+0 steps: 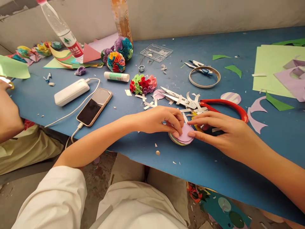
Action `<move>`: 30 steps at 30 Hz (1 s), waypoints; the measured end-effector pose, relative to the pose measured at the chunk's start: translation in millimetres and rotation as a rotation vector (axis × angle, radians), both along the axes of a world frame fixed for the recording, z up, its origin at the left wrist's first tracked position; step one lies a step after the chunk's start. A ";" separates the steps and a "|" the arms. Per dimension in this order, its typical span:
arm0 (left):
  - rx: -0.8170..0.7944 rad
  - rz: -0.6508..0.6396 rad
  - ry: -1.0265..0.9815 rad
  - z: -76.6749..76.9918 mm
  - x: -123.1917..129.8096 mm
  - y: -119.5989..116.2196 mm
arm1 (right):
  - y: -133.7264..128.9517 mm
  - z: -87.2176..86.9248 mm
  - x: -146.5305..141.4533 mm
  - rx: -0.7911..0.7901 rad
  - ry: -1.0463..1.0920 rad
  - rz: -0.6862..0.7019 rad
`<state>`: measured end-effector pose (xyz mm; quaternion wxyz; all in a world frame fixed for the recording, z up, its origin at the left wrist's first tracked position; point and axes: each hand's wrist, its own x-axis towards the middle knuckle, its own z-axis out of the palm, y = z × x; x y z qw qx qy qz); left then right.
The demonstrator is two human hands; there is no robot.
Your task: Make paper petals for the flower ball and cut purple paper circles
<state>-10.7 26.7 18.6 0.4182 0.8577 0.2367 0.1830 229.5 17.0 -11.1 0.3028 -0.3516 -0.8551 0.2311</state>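
Note:
A stack of round paper pieces (185, 135), light purple on top with other colours under it, lies near the table's front edge. My left hand (162, 120) has curled fingers pressed on the stack's upper left side. From the right, my right hand (221, 128) grips the stack's edge between thumb and forefinger. Just behind my hands lie scissors (188, 102) with red handles, open-bladed among white paper scraps (152, 104). Yellow-and-black handles (197, 122) are partly hidden under my right hand. A striped purple paper circle (230, 98) sits beyond it.
A phone (94, 106) is cabled to a white power bank (71, 92). Behind are a glue stick (116, 76), curled-paper balls (116, 61), a water bottle (69, 41) and a tape ring (204, 77). Green sheets (264, 70) lie right. Another person's arm (9, 111) is at left.

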 end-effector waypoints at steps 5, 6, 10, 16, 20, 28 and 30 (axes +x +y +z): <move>-0.272 0.070 0.082 2.5 4.0 1.4 | -2.2 5.9 -2.8 -0.035 -0.021 -0.007; -0.313 0.082 0.079 1.8 4.8 1.3 | -2.8 7.7 -3.8 -0.039 -0.019 -0.007; -0.337 0.137 -0.003 -3.6 5.7 -2.0 | -3.7 11.1 -5.6 -0.075 -0.025 -0.025; 0.005 0.095 -0.019 -5.9 2.0 -14.0 | -4.2 10.4 -4.1 -0.133 -0.051 -0.065; 0.025 0.119 -0.003 -6.3 4.0 -16.0 | -6.2 12.9 -5.4 -0.158 -0.061 -0.069; 0.061 0.192 -0.037 -7.8 8.3 -19.4 | -13.9 13.2 -6.6 0.035 -0.100 -0.093; 0.124 0.183 -0.029 -8.9 8.2 -19.7 | -15.5 15.4 -6.1 0.194 -0.127 -0.064</move>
